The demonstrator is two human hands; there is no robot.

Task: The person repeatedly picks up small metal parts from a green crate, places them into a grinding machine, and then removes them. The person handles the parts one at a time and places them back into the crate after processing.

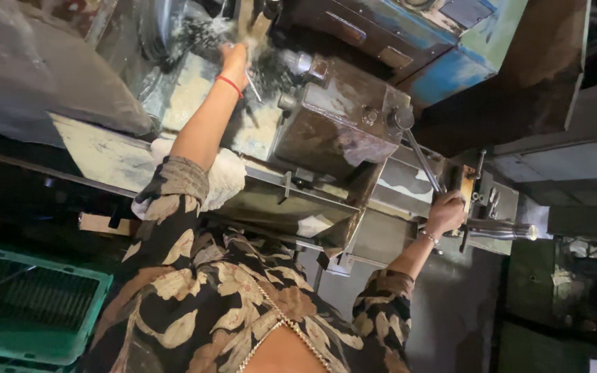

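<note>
Left arm stretched far forward — right hand (pixel 445 213) lower, fingers curled shut.

The machine housing (pixel 340 117) is dull, stained metal with worn blue paint at its far edge. The lever (pixel 423 162) and the round bar (pixel 502 230) are smooth, glossy steel. A white cloth (pixel 226 176) on the machine's near edge looks soft and fluffy. The crate (pixel 32 304) is matt green plastic. The sleeves (pixel 174 228) are printed woven fabric.
</note>
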